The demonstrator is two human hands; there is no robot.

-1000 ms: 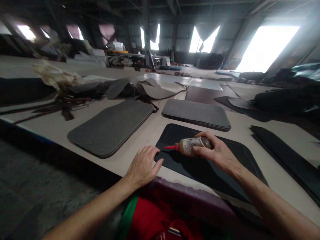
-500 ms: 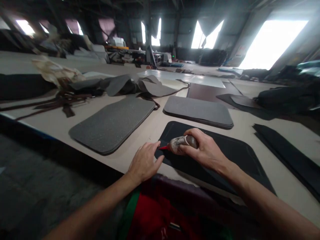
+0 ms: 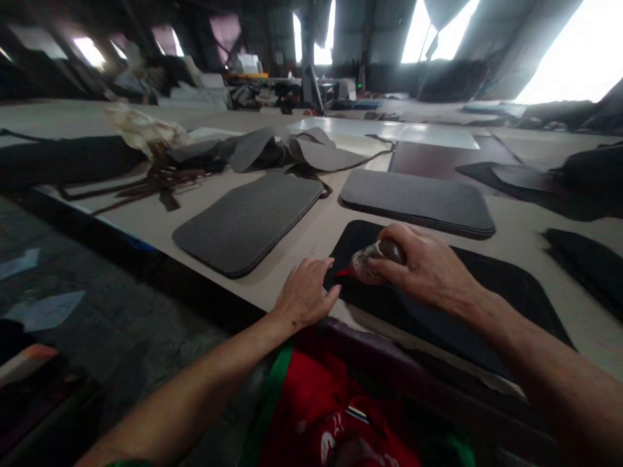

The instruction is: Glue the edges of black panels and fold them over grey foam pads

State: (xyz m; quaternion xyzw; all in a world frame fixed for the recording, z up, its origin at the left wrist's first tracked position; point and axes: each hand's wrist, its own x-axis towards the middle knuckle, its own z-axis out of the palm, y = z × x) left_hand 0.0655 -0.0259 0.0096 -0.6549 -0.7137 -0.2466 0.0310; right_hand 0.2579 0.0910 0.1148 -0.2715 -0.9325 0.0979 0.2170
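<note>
My right hand [image 3: 428, 266] is wrapped round a squeeze bottle [image 3: 372, 261] with a red nozzle. The bottle is tilted, its tip pointing down and left at the near-left end of a black mat-like panel [image 3: 491, 275]. Whether the tip touches the panel I cannot tell. Beside that same end lies my left hand [image 3: 306, 292], fingers stretched out and thumb apart, fingertips at the panel's edge. My right hand and forearm cover part of the panel.
Grey rounded panels are stacked at the left [image 3: 253, 220] and behind [image 3: 418, 198]. More black pieces [image 3: 588, 266] lie at the right. Grey scraps [image 3: 263, 152] and brown strips [image 3: 160, 185] are farther back. The table edge [image 3: 204, 272] runs along the near left.
The view has swung left and down, so the scene sits farther right and higher. Both hands stay at the panel's left end, and the bottle is still held with its nozzle there.
</note>
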